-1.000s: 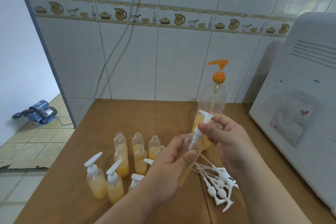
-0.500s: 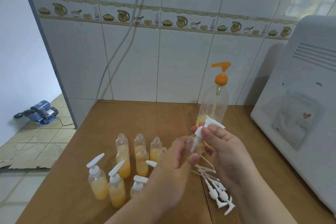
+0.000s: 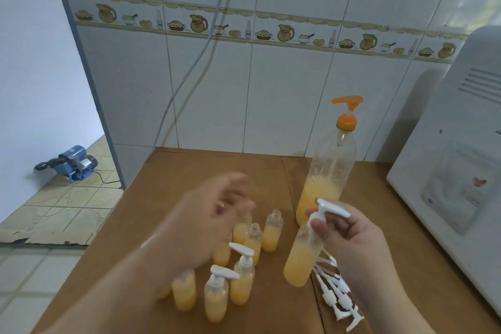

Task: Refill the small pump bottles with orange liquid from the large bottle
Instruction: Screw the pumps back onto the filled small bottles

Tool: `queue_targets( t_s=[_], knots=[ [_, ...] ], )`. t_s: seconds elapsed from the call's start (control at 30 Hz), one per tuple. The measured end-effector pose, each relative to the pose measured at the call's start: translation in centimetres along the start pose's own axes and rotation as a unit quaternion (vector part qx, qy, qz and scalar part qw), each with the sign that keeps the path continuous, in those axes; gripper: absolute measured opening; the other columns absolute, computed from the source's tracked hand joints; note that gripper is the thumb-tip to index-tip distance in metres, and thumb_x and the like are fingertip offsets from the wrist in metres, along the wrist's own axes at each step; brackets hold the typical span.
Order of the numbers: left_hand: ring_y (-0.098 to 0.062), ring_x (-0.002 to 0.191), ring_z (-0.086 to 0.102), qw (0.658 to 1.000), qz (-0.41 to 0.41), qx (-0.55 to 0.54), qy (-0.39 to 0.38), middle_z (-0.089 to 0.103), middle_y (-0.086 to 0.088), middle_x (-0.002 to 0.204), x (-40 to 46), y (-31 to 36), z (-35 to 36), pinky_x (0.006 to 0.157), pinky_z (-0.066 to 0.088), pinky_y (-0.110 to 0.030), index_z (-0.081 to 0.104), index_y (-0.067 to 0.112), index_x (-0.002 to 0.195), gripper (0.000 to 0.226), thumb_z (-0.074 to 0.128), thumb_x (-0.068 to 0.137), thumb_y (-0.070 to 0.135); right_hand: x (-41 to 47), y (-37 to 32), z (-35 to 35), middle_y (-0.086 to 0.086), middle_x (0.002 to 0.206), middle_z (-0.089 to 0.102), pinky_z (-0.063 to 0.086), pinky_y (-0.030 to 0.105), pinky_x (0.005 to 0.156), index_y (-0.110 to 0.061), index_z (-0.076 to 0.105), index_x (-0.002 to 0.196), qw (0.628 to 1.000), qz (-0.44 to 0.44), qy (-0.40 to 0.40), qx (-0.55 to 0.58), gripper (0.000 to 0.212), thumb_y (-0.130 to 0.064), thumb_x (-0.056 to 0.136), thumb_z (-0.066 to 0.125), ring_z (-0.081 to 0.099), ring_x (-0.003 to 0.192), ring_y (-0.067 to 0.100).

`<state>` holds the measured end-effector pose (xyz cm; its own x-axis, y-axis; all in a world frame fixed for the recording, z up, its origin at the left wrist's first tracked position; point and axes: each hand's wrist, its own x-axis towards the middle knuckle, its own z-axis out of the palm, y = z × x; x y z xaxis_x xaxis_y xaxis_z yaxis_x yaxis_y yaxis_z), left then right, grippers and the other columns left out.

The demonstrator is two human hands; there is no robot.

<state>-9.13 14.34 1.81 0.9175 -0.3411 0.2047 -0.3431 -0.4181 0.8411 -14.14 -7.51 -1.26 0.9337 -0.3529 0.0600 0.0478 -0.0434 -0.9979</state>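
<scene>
My right hand (image 3: 349, 241) pinches the white pump head (image 3: 325, 209) of a small bottle (image 3: 302, 257) half full of orange liquid, which hangs tilted above the table. My left hand (image 3: 214, 214) is blurred, fingers spread, holding nothing, above the group of small bottles. Several small bottles with orange liquid stand on the brown table (image 3: 189, 171): uncapped ones (image 3: 272, 230) at the back, capped ones (image 3: 217, 295) in front. The large clear bottle (image 3: 329, 179) with an orange pump stands behind, orange liquid in its lower part.
Several loose white pump heads (image 3: 337, 295) lie on the table under my right wrist. A white appliance (image 3: 455, 171) fills the right side. A tiled wall stands behind, and the table's left edge drops to a floor with a blue pump (image 3: 73, 164).
My left hand let go of the small bottle and swung left over the bottle group. My right hand now holds the bottle alone by its pump head.
</scene>
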Motion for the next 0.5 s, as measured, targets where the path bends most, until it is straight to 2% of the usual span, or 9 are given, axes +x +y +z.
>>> queue_targets(
  t_s=[0.1,0.2,0.27,0.33,0.43,0.5],
  knots=[
    [0.004,0.091,0.056,0.990,-0.033,0.086,0.106,0.060,0.021,0.102,1.9,-2.2,-5.7,0.070,0.038,-0.011,0.053,0.039,0.113,0.024,0.058,0.090,0.031,0.1,3.3,0.4,-0.002,0.081,0.074,0.053,0.026,0.071,-0.018,0.072,0.092,0.998,0.022,-0.003,-0.052,0.022,0.000,0.079,0.071,0.069,0.077,0.011],
    [-0.014,0.096,0.056,0.973,-0.127,0.154,0.116,0.062,0.005,0.106,4.3,-6.4,-10.1,0.069,0.040,-0.023,0.058,0.026,0.115,0.023,0.059,0.092,0.028,0.1,6.0,1.0,-0.004,0.079,0.074,0.051,0.017,0.068,-0.018,0.072,0.085,0.997,0.029,-0.009,-0.069,0.024,0.004,0.076,0.073,0.068,0.073,0.006],
    [-0.019,0.095,0.057,0.967,-0.197,0.143,0.074,0.063,-0.003,0.109,5.6,-10.0,-11.4,0.076,0.044,-0.030,0.059,0.021,0.114,0.025,0.062,0.090,0.025,0.1,7.4,1.6,-0.002,0.077,0.073,0.050,0.013,0.064,-0.016,0.072,0.084,0.997,0.038,-0.019,-0.061,0.025,0.007,0.074,0.073,0.067,0.070,0.006],
    [-0.018,0.093,0.058,0.958,-0.246,0.146,-0.014,0.063,-0.005,0.110,6.2,-13.4,-11.2,0.084,0.046,-0.034,0.059,0.020,0.114,0.029,0.067,0.086,0.024,0.1,8.3,2.2,0.001,0.076,0.073,0.050,0.015,0.065,-0.015,0.072,0.083,0.997,0.051,-0.037,-0.052,0.025,0.008,0.073,0.074,0.068,0.072,0.010],
    [-0.014,0.101,0.059,0.941,-0.270,0.145,-0.142,0.063,0.003,0.111,6.4,-16.3,-8.8,0.088,0.049,-0.032,0.053,0.029,0.115,0.039,0.072,0.082,0.024,0.4,9.4,3.1,0.006,0.082,0.073,0.053,0.025,0.074,-0.020,0.075,0.079,0.994,0.062,-0.074,-0.051,0.029,0.008,0.072,0.075,0.069,0.081,0.018],
    [-0.009,0.101,0.059,0.939,-0.269,0.120,-0.178,0.063,0.009,0.110,6.3,-17.5,-7.1,0.086,0.050,-0.027,0.048,0.034,0.119,0.047,0.073,0.081,0.021,0.6,9.7,3.6,0.006,0.086,0.074,0.054,0.030,0.079,-0.025,0.076,0.081,0.992,0.063,-0.100,-0.051,0.033,0.008,0.073,0.074,0.069,0.086,0.019]
  ],
)
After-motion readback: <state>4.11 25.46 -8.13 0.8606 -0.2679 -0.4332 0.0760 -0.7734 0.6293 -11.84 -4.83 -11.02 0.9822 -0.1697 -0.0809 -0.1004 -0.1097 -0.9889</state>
